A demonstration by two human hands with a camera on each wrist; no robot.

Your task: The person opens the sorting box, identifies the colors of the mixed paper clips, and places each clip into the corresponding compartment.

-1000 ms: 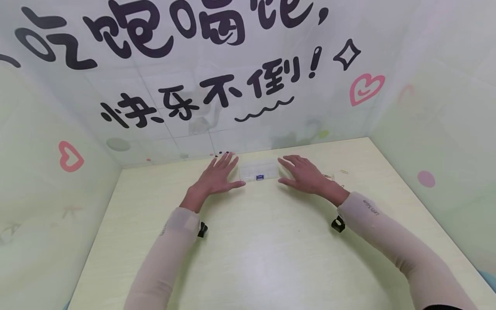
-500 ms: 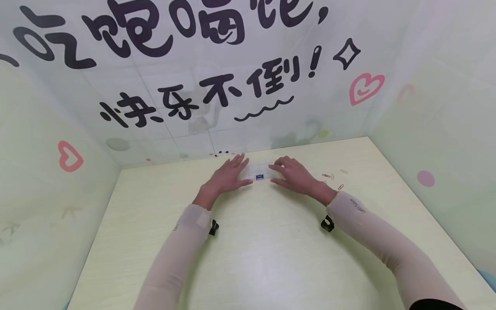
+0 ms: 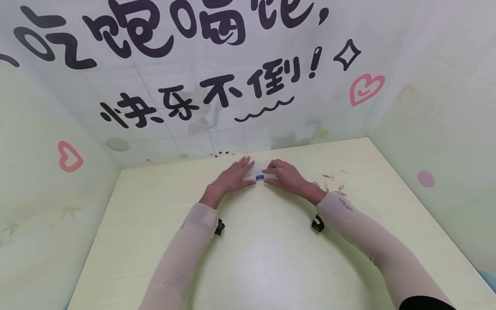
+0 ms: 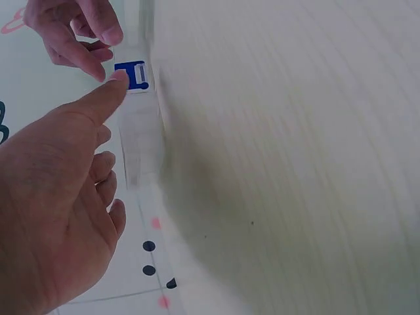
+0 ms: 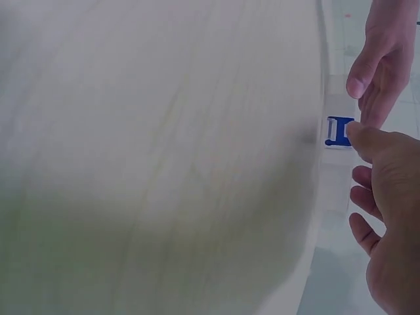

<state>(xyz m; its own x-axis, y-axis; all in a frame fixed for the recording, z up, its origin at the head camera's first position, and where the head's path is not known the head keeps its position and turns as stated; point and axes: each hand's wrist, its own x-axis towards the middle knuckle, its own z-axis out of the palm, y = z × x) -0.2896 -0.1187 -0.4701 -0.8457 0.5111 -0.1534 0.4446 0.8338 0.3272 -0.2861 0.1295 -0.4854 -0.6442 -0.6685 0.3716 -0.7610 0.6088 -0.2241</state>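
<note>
Evidently, the clear plastic box [image 4: 141, 134] sits between the left hand [image 3: 234, 178] and the right hand [image 3: 288, 178], thumbs by its blue latch [image 4: 139, 77], perhaps to steady both ends. The left fingers look extended, thumb apart; the right ones bend more, their grip impossible to tell. The wall [image 3: 232, 142] limits room behind, while the tabletop [image 3: 255, 249] stretches forward and paper clips [image 3: 341, 187] border the right side.
</note>
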